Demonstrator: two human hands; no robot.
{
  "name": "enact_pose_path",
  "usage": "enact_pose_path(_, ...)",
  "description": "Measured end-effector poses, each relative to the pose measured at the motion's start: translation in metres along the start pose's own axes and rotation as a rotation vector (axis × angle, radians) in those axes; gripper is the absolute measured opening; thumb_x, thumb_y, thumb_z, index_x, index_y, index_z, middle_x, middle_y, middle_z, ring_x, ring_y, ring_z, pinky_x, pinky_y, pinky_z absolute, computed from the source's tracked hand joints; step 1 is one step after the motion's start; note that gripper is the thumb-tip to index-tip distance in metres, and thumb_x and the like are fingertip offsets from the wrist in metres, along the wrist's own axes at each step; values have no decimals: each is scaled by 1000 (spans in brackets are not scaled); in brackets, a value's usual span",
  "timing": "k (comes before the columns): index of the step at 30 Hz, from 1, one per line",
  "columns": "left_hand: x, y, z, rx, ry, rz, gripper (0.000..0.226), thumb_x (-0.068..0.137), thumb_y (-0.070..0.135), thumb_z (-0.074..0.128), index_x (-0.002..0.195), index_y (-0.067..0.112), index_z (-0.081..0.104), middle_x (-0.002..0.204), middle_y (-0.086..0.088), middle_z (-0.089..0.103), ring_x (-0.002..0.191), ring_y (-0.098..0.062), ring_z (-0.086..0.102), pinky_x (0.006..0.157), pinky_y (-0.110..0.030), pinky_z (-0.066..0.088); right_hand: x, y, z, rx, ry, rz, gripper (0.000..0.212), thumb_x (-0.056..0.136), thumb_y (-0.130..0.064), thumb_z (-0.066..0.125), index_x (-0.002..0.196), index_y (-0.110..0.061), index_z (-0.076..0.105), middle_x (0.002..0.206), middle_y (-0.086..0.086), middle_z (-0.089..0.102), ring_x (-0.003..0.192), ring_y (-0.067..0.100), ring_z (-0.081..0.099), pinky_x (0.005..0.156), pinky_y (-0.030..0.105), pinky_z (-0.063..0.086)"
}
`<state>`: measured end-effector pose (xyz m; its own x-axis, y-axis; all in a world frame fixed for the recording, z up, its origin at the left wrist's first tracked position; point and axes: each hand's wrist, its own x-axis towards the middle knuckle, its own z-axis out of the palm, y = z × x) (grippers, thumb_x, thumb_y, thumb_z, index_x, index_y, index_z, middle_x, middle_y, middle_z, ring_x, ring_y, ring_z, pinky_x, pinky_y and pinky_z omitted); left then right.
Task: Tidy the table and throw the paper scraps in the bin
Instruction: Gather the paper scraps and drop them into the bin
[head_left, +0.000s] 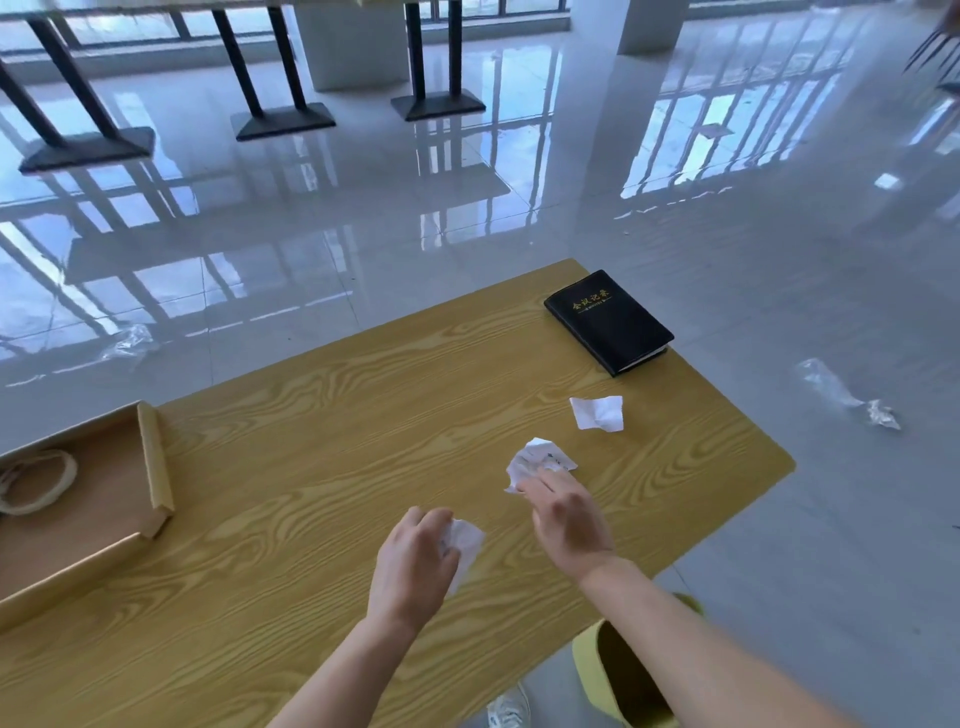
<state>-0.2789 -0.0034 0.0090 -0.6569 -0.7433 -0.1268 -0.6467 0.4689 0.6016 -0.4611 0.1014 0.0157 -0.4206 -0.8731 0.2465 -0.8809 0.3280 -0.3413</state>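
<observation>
On the wooden table (363, 415) my left hand (415, 561) grips a crumpled white paper scrap (465, 545) near the front middle. My right hand (569, 519) reaches forward, its fingertips touching a second crumpled scrap (540, 460); how far the fingers curl round it is hidden. A third white scrap (597, 413) lies free farther right. The yellow bin (592, 670) stands on the floor under the table's near right edge, partly covered by my right forearm.
A black notebook (608, 319) lies at the table's far right corner. A shallow cardboard tray (156, 467) holding a coil of rope (39, 480) sits at the left. Clear plastic wrappers (847, 397) lie on the glossy floor. Other tables' black legs (275, 78) stand beyond.
</observation>
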Motion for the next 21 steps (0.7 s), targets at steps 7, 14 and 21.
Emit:
enact_pose_path(7,-12,4,-5,1,-49,93,26,81,17,64,106,22,63,95,4,54,92,-21,57,79,-31,46,-27,-18,-3,65,9,254,24,79,10,64,89,-10,73,79,5,65,75,28,60,59,43,53)
enact_pose_path(14,-22,31,9,-4,-98,171,24,81,14,64,104,17,64,94,3,55,88,-21,57,77,-35,49,-68,-8,-23,33,26,330,15,90,-4,61,94,-13,72,81,3,64,81,25,60,59,43,54)
enact_pose_path(21,-30,79,42,14,-144,241,23,80,13,60,103,14,64,94,1,55,86,-21,55,76,-35,49,-103,26,-53,-29,88,331,22,81,-1,69,93,-19,70,76,-2,62,72,22,60,48,33,50)
